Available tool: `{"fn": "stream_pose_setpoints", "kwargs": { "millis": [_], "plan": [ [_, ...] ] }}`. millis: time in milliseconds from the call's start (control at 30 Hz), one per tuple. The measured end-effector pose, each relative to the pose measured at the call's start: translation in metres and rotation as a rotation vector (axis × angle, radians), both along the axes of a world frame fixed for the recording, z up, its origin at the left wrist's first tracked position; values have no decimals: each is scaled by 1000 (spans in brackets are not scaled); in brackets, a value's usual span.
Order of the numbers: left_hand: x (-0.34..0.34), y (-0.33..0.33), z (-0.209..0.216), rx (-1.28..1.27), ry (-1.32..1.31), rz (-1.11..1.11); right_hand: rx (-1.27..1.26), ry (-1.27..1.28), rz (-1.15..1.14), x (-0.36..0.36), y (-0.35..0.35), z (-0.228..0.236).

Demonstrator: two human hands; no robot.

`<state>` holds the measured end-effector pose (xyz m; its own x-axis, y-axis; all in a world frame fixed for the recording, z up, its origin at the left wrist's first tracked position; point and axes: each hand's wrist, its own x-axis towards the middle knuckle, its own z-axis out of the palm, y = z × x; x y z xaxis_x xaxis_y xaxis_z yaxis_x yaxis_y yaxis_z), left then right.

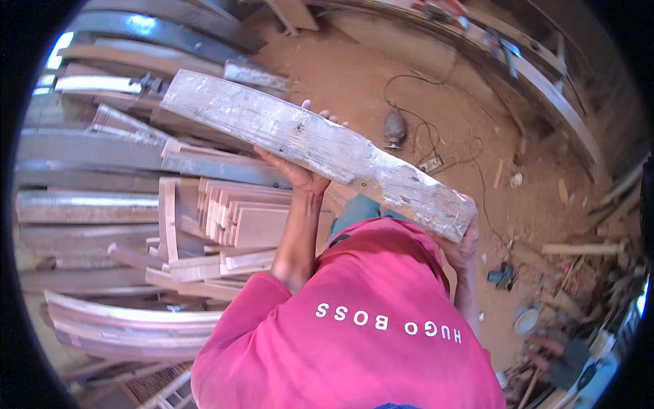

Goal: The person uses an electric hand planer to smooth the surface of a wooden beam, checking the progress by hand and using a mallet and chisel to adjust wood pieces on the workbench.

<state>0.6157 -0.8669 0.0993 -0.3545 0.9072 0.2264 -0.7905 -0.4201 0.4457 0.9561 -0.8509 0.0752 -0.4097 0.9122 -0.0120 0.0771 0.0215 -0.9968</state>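
A long, weathered grey plank (320, 146), rough and chipped along its edges, is held up off the ground in front of the person's chest. It runs slantwise, its far end up to the left over the timber piles and its near end down to the right. The left hand (300, 170) grips it from beneath near the middle, palm up, with the fingertips (327, 114) curling over the far edge. The right hand (463, 249) is clasped under the near, broken end, mostly hidden by the wood, so only the fingers and the back of the hand show below the plank. Both forearms rise bare out of a red shirt (354, 320) with white lettering across it, which fills the lower middle of the view.

Just below and left of the plank lies a stack of pale, freshly sawn boards (238, 218), laid side by side on edge. Around that stack are heaps of long grey beams (88, 204) and curved lengths of timber (129, 327). To the right the floor (381, 68) is bare reddish earth strewn with sawdust. A power tool (394, 128) sits on it beyond the plank, its black cable (470, 146) looping across the ground. Further right, offcuts and scraps (586, 249) lie scattered near a long wooden rail (545, 88).
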Motion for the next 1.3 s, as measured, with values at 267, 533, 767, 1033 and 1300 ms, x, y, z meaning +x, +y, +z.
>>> {"fn": "stream_pose_setpoints", "kwargs": {
  "millis": [267,533,767,1033,1300],
  "plan": [
    [-77,17,-23,22,-219,284,-9,15,217,-87,93,8],
    [-219,76,-66,-76,-343,376,180,-176,267,-238,186,2],
    [-383,131,-70,-139,-375,198,210,-271,264,-386,233,5],
    [-445,174,-63,-214,-251,302,178,-273,204,-452,267,4],
    [-454,203,-55,-398,-231,422,89,-232,234,-462,298,5]
  ]
}}
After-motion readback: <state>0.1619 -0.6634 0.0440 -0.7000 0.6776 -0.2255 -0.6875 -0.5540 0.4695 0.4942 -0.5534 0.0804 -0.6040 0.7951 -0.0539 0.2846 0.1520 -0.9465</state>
